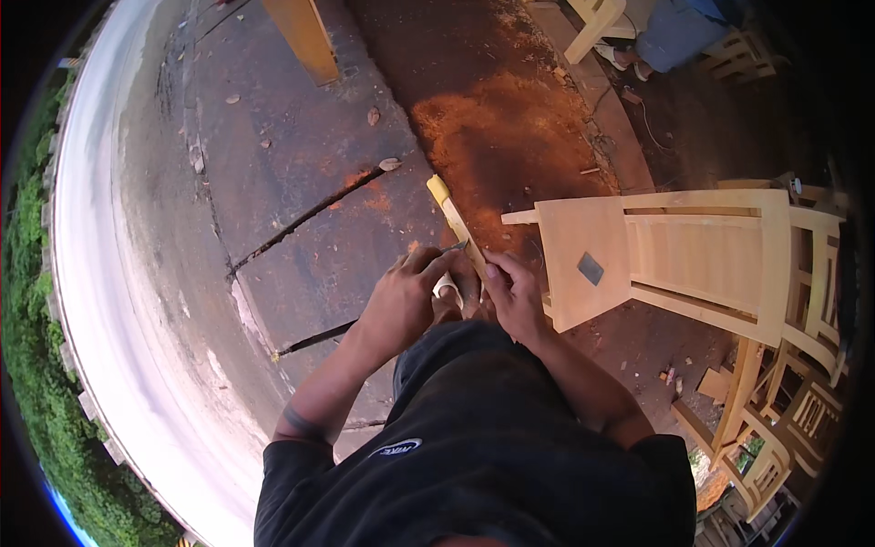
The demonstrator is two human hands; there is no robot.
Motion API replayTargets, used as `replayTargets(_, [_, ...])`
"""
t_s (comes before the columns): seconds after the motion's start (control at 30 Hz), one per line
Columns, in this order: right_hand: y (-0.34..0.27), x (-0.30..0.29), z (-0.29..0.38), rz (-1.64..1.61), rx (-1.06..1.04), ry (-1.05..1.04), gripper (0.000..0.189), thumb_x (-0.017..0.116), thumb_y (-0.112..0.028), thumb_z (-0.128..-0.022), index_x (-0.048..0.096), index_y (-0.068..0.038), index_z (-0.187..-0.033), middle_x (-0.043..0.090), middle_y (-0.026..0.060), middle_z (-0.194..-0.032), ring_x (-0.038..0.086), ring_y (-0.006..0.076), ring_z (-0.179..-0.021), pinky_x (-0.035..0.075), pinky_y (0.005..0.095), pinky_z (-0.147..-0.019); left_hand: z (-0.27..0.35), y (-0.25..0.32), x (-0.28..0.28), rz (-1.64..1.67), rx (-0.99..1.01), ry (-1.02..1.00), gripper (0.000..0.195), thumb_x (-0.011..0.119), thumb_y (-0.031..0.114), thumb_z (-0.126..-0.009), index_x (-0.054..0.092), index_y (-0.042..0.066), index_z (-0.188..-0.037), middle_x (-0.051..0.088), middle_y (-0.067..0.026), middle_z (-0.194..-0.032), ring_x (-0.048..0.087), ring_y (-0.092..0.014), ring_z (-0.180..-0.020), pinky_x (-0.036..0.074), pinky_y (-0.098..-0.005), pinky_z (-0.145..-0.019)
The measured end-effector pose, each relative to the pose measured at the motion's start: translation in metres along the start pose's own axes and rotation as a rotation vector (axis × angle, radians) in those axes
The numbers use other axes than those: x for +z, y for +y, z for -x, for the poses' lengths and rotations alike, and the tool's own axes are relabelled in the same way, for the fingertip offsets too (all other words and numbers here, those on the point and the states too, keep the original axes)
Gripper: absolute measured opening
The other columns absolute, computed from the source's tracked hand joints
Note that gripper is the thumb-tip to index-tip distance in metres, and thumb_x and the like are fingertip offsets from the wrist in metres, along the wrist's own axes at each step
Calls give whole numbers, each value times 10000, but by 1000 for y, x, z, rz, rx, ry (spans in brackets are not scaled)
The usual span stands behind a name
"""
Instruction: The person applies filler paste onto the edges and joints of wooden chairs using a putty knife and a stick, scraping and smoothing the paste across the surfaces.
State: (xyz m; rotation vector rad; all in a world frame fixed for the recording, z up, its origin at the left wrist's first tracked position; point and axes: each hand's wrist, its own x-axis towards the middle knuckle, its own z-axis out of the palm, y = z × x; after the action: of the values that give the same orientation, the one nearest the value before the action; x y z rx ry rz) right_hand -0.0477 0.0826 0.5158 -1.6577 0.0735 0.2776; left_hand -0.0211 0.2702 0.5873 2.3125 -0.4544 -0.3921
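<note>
My right hand (514,292) grips the lower end of a narrow wooden stick (459,220), which slants up and to the left and has a yellow far end. From the left, my left hand (405,295) pinches a small thin dark piece (454,247), which looks like a blade, against the side of the stick. Most of that piece is hidden by my fingers. Beside my right hand stands an unpainted wooden chair (694,256); a dark diamond-shaped patch (590,269) shows on its seat. My feet are partly visible below the hands.
More wooden chairs (806,410) crowd the right side. Another person's legs (673,41) show at upper right by pale furniture. Reddish sawdust (506,123) covers ground beyond the concrete slab (314,198), which has open gaps. A wooden post (304,41) stands ahead. A road (102,260) runs left.
</note>
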Motion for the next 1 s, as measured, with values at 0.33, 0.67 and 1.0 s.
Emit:
replayTargets(0.33, [-11,-34,-69,37,-86,313,225,462,-84,-959,566,63,-1095,579,79,-764,533,104,-527,427,244,-475,-119,7,-28,27,233,-214,419,464,-110,-807,562,16,-1194,601,-219,-1043,600,-396,-929,489,-406,-762])
replayTargets(0.67, [93,-151,-191,-248,164,609,198,481,-174,-967,564,2,-934,517,41,-602,508,105,-438,412,256,-401,-306,-36,20,951,-227,-500,303,547,-6,-858,569,-42,-1158,617,-108,-1120,594,-195,-1024,459,-341,-897])
replayTargets(1.0, [305,-238,-160,-201,393,1170,324,388,-287,-1001,517,-22,-865,384,-14,-551,341,65,-443,289,240,-415,-545,-132,262,850,-560,-874,327,580,28,-837,580,-26,-1159,631,-60,-1047,581,-138,-952,434,-273,-864])
